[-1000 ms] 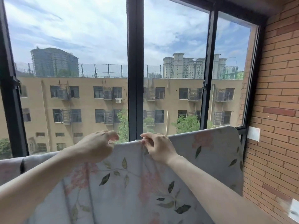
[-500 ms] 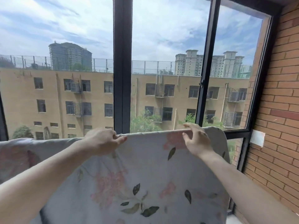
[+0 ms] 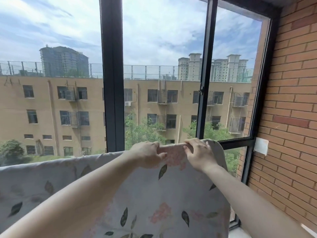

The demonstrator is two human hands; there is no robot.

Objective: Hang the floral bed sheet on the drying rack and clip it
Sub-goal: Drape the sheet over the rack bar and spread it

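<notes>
The floral bed sheet (image 3: 151, 194), pale grey with pink flowers and dark leaves, hangs folded over a bar that it hides. Its top edge runs from the far left up to the right end near the window frame. My left hand (image 3: 147, 156) grips the top fold with curled fingers. My right hand (image 3: 199, 155) grips the same fold a hand's width to the right, close to the sheet's right end. No clip shows in either hand.
A big window with dark frames (image 3: 112, 74) stands right behind the sheet. A red brick wall (image 3: 289, 117) closes the right side, with a white plate (image 3: 261, 146) on it. Buildings and trees lie outside.
Both hands have moved right along the top fold toward the sheet's right end. My left hand has closed the gap to my right hand, and both now grip the fold.
</notes>
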